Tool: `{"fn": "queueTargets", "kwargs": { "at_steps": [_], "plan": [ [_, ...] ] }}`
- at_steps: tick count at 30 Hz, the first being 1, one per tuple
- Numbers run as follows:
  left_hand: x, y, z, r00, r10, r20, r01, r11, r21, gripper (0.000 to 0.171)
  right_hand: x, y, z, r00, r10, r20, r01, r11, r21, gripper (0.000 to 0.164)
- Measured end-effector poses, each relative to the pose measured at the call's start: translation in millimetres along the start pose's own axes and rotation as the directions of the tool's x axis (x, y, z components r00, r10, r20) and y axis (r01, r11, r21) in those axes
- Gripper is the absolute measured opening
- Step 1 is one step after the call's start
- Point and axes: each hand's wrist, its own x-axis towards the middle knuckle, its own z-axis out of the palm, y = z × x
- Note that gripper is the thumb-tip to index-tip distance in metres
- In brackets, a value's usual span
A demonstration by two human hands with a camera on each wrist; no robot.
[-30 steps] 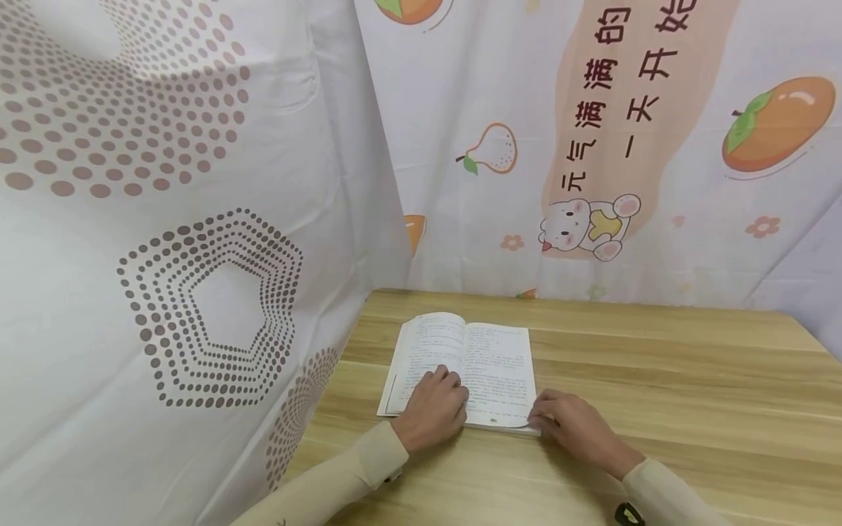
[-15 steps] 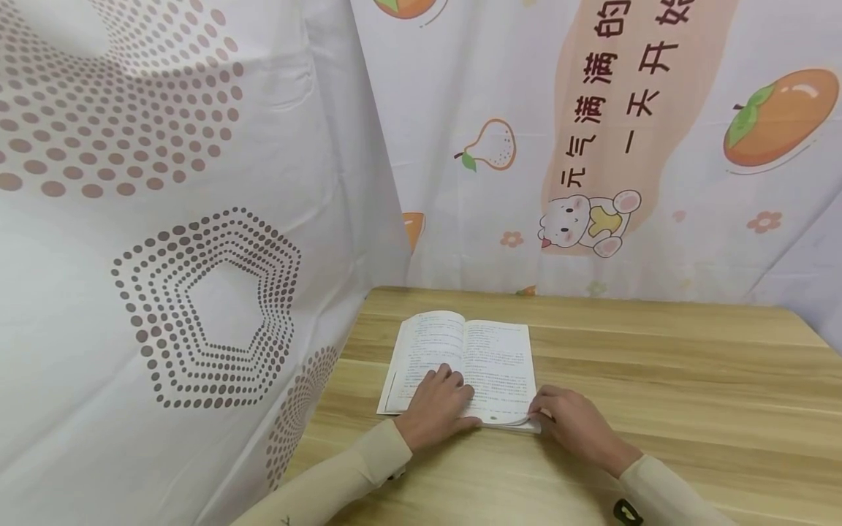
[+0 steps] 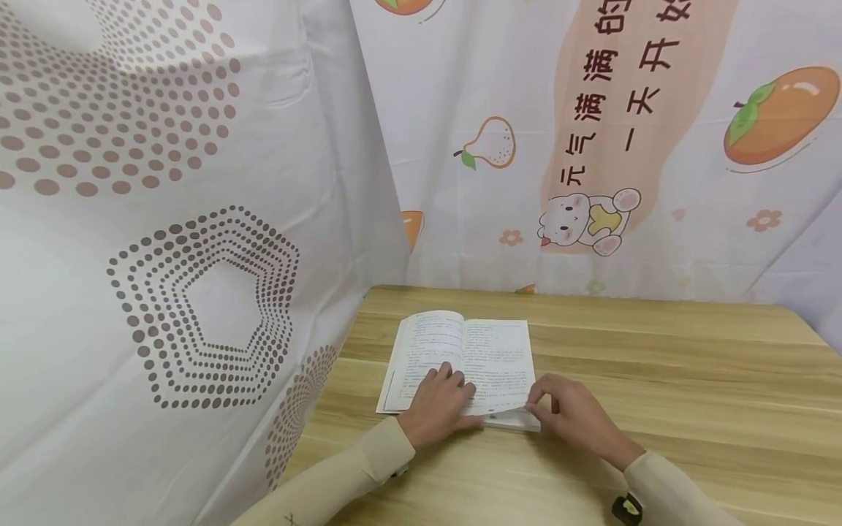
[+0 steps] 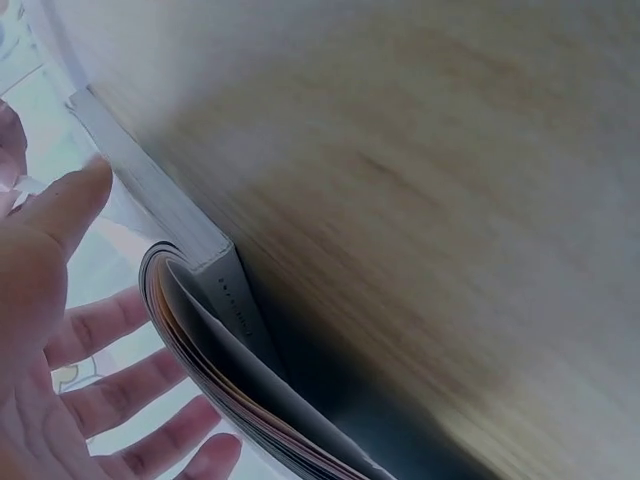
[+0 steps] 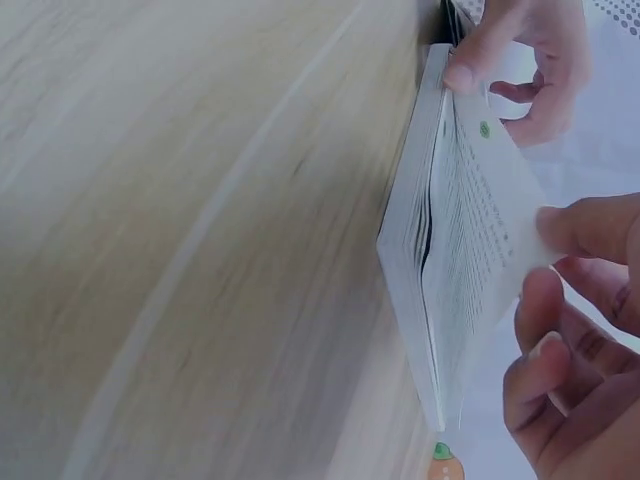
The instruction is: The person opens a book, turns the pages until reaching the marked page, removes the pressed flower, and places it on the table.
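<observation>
An open book (image 3: 430, 340) with printed pages lies on the wooden table, its left side curving up near the spine. My left hand (image 3: 437, 405) rests across the lower middle of it with fingers spread loosely. In the left wrist view the thumb of that left hand (image 4: 40, 290) reaches toward the book's lower edge (image 4: 160, 190). Between thumb and forefinger, my right hand (image 3: 575, 416) pinches the lower right corner of a page (image 5: 500, 200). That page bows up off the stack, and a gap shows beneath it in the right wrist view.
The wooden table (image 3: 658, 380) stretches right of the book. A white curtain with dotted patterns (image 3: 230, 307) hangs along the left side. Behind the table hangs another cloth (image 3: 460, 241) with fruit drawings and large characters.
The page corner in my right hand has come up and bent away from the stack, and the right hand rose slightly. My left thumb has stretched out to the right along the book's lower edge.
</observation>
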Motion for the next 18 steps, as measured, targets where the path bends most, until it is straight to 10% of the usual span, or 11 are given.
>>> {"fn": "queueTargets", "kwargs": {
  "at_steps": [9,18],
  "plan": [
    [0.7,-2.6,-0.9,0.998,-0.031,-0.050,0.031,1.000,0.001,0.036,-2,-4,2,0.985,0.043,-0.164,-0.049,0.998,-0.036,0.031],
    [1.1,-11.5,-3.8,0.967,-0.148,-0.209,0.134,0.988,-0.081,0.093,-7,4,5,0.995,0.067,0.069,-0.060,0.993,-0.102,0.030]
  ]
}}
